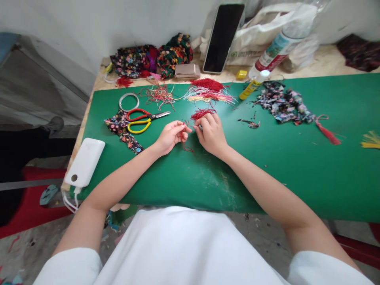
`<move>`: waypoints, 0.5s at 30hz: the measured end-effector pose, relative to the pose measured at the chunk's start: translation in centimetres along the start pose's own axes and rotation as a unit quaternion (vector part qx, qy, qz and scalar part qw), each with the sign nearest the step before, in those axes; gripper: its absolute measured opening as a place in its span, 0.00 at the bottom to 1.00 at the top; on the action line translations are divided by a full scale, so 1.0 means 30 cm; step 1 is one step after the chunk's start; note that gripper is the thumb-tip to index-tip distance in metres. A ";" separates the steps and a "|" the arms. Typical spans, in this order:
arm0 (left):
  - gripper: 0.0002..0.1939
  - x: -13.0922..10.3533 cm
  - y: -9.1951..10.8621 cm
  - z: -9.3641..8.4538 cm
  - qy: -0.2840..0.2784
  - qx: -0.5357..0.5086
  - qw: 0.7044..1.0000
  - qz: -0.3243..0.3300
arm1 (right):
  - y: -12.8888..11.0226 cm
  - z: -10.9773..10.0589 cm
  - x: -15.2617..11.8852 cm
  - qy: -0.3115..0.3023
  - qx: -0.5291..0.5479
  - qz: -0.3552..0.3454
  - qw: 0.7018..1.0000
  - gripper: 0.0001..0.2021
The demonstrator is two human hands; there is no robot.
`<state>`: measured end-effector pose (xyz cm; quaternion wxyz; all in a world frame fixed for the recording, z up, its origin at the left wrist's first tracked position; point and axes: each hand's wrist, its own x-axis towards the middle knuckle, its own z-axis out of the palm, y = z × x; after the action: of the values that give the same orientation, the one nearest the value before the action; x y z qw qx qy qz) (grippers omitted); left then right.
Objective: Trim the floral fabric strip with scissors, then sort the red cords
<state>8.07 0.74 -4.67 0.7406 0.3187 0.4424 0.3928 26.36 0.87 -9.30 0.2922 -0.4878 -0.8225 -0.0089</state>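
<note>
- Cord (183, 146), thin and red, is at the fingertips in the middle of a green work surface (258, 170), just short of a small red thread bundle (202, 114).
- Left hand (172, 137): palm partly turned up, thumb and forefinger pinched narrow on the cord.
- Right hand (211, 132): back uppermost, thumb and forefinger close together at a fine strand; whether they grip it, I cannot tell.
- Direction: the cord's loose part hangs below the left fingers toward the wearer, then bends off to the right. It curves, so no single straight long axis shows; its upper part is hidden among the fingers.
- Containers, back right: a clear bottle (274, 50) with a blue, white and red label leans in view, its contents unclear. Behind it slumps a white bag (247, 35), contents hidden. A yellow glue stick (251, 89) with a white cap stands in front.
- Left side: red-and-yellow-handled scissors (139, 115), blades open slightly and pointing right, lie beside floral fabric (116, 123) and a tape ring (120, 102).
- Back centre: a dark-screened phone (224, 39) leans upright.
</note>
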 end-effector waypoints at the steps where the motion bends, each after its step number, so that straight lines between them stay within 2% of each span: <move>1: 0.09 0.000 0.000 0.000 -0.003 0.003 1.000 -0.004 | -0.003 -0.004 0.000 0.016 0.010 0.005 1.000 0.12; 5: 0.09 -0.001 0.000 0.001 -0.009 0.012 1.000 -0.011 | -0.018 -0.019 0.003 0.043 0.040 0.004 0.998 0.13; 15: 0.07 0.003 -0.006 -0.001 0.012 -0.031 0.999 0.028 | -0.039 -0.029 0.004 0.005 0.057 -0.059 0.997 0.11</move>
<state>8.12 0.73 -4.86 0.7333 0.3029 0.4295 0.4313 25.79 0.11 -8.20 0.3224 -0.4210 -0.8476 0.0188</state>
